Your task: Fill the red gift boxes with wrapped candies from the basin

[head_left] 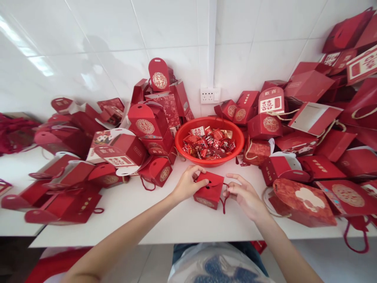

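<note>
Hands on a small red card box (208, 190)

Left hand (186, 184) grips its folded lid; right hand (244, 195) pinches the cord (225, 198) at 3 o'clock; round plastic bowl (188, 135) at 12.

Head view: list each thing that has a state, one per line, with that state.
small red box: closed, upright on the table, held at its top
left hand: gripping the box's top edge
right hand: pinching the box's cord
red basin: filled with wrapped sweets
white table: box piles on both sides
wall socket: nothing plugged in
</note>
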Demonstrator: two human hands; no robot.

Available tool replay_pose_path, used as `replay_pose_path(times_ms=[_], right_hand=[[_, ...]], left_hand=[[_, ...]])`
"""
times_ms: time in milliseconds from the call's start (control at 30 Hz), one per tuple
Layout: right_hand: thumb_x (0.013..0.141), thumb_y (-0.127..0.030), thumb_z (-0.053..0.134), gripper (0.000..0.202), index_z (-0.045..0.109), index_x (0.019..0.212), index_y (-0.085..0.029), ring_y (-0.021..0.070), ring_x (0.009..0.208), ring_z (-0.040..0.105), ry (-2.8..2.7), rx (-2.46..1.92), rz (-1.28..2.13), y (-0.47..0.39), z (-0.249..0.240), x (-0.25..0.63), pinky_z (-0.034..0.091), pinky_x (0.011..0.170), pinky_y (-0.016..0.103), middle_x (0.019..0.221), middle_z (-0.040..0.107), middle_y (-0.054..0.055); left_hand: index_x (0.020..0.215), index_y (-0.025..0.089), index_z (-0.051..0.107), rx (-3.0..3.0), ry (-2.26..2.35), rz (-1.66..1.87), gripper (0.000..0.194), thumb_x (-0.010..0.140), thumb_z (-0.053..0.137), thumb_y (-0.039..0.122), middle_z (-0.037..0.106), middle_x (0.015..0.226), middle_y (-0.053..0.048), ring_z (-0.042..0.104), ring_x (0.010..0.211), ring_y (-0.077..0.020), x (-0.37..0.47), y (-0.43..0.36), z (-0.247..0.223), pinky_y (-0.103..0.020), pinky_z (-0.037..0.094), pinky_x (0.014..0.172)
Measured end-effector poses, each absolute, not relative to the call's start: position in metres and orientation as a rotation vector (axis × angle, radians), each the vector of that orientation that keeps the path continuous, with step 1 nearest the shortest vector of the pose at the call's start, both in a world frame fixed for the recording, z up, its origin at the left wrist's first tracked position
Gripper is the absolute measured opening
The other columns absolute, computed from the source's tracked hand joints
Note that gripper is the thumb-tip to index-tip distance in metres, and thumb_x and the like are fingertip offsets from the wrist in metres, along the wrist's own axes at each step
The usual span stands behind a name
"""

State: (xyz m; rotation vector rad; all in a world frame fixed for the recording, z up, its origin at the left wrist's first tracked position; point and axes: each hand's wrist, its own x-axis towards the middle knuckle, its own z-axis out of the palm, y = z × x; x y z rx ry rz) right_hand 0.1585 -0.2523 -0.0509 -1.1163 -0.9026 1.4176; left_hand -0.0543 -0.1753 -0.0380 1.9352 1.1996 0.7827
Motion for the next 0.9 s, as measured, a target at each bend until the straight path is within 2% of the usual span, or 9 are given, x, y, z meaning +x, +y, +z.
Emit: replay_pose_path(times_ms=[100,167,233,333,467,600,733,800,900], right_hand=[[0.066,-0.033,0.072,0.037,0.060,0.099,-0.022,0.0144,0.053,0.060,-0.804,-1.052,1.483,-0.249,-0.033,0.169,0.049,0.055,0.029,0.069,0.065,-0.003],[0.068,-0.036,0.074,0.032,0.063,0.094,-0.022,0.0124,0.051,0.057,-0.814,-1.022,1.468,-0.248,-0.018,0.176,0.047,0.053,0.028,0.077,0.070,0.001],[0.071,-0.035,0.075,0.027,0.066,0.093,-0.023,0.0125,0.058,0.062,-0.853,-0.961,1.418,-0.251,0.000,0.181,0.052,0.060,0.029,0.089,0.074,0.003],[0.078,-0.035,0.074,0.019,0.070,0.092,-0.023,0.0182,0.081,0.073,-1.071,-0.955,1.278,-0.258,0.027,0.181,0.057,0.082,0.035,0.103,0.076,0.004],[0.086,-0.036,0.072,0.026,0.070,0.109,-0.023,0.0226,0.101,0.073,-1.532,-1.124,1.085,-0.261,0.049,0.166,0.056,0.093,0.038,0.114,0.074,0.006],[0.090,-0.039,0.066,0.032,0.066,0.117,-0.022,0.0253,0.111,0.070,-1.735,-1.161,0.914,-0.253,0.055,0.154,0.054,0.099,0.043,0.121,0.072,0.008],[0.093,-0.042,0.063,0.040,0.062,0.128,-0.022,0.0271,0.123,0.065,-1.795,-1.192,0.914,-0.246,0.063,0.151,0.052,0.106,0.046,0.135,0.067,0.010],[0.094,-0.044,0.061,0.043,0.061,0.132,-0.022,0.0270,0.124,0.065,-1.810,-1.182,0.882,-0.244,0.071,0.152,0.051,0.107,0.046,0.138,0.065,0.010],[0.096,-0.048,0.059,0.047,0.060,0.135,-0.023,0.0277,0.126,0.063,-1.812,-1.198,0.818,-0.243,0.084,0.154,0.049,0.110,0.048,0.141,0.064,0.010]], left_hand=[[0.098,0.017,0.067,1.919,1.234,0.725,0.024,0.078,0.074,0.028,0.064,0.103,-0.003,0.054,0.064,-0.0090,-0.054,-0.175,-0.036,-0.026,0.052,0.067],[0.097,0.017,0.068,1.922,1.280,0.707,0.024,0.077,0.075,0.027,0.064,0.103,-0.004,0.056,0.066,-0.0106,-0.053,-0.175,-0.034,-0.027,0.053,0.070],[0.096,0.018,0.069,1.946,1.320,0.708,0.024,0.075,0.076,0.027,0.065,0.104,-0.004,0.061,0.073,-0.0139,-0.051,-0.176,-0.030,-0.030,0.054,0.074],[0.093,0.019,0.072,2.069,1.360,0.701,0.020,0.074,0.076,0.026,0.066,0.105,-0.006,0.066,0.088,-0.0214,-0.048,-0.177,-0.020,-0.035,0.055,0.083],[0.094,0.017,0.074,2.252,1.385,0.553,0.021,0.076,0.075,0.026,0.068,0.106,-0.012,0.068,0.094,-0.0281,-0.044,-0.179,0.000,-0.040,0.055,0.086],[0.099,0.016,0.074,2.292,1.217,0.504,0.026,0.074,0.073,0.025,0.071,0.102,-0.010,0.069,0.094,-0.0278,-0.041,-0.177,0.033,-0.040,0.055,0.087],[0.104,0.017,0.069,1.941,0.925,0.474,0.027,0.083,0.066,0.034,0.072,0.094,-0.006,0.070,0.084,-0.0227,-0.040,-0.179,0.073,-0.034,0.057,0.072],[0.107,0.016,0.067,1.794,0.825,0.488,0.028,0.084,0.064,0.032,0.072,0.101,-0.008,0.070,0.087,-0.0214,-0.038,-0.180,0.089,-0.033,0.057,0.073],[0.111,0.016,0.066,1.686,0.758,0.587,0.029,0.083,0.066,0.025,0.069,0.118,-0.011,0.069,0.100,-0.0219,-0.033,-0.181,0.101,-0.035,0.056,0.084]])
